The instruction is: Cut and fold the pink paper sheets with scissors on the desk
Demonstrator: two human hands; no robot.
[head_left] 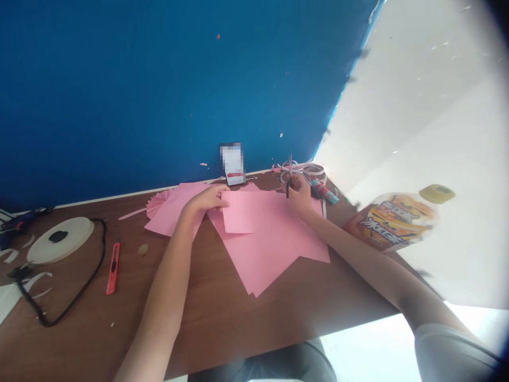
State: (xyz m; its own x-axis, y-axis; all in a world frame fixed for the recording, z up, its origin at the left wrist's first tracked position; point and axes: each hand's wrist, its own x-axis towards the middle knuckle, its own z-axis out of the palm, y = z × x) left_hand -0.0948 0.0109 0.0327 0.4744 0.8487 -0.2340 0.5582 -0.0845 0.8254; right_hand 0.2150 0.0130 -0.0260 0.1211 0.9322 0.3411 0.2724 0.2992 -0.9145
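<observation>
Left hand (207,200): fingers pressed flat on the left edge of the small pink sheet (242,212), pinning it to the table (207,313).
Right hand (299,192): fingers closed around the scissors (289,178), blades pointing up, at the far right corner of the pink paper.
Small pink sheet: lies on top of larger pink sheets (270,249), mid-table, between both hands.
Folded pink fan (157,203): just left of the sheets, near the blue wall (159,90).
Red utility knife (113,268): left on the table, beside a black cable (79,292).
Bottle (397,217): lying at the right table edge.
Glue stick (324,191): just right of the right hand.
</observation>
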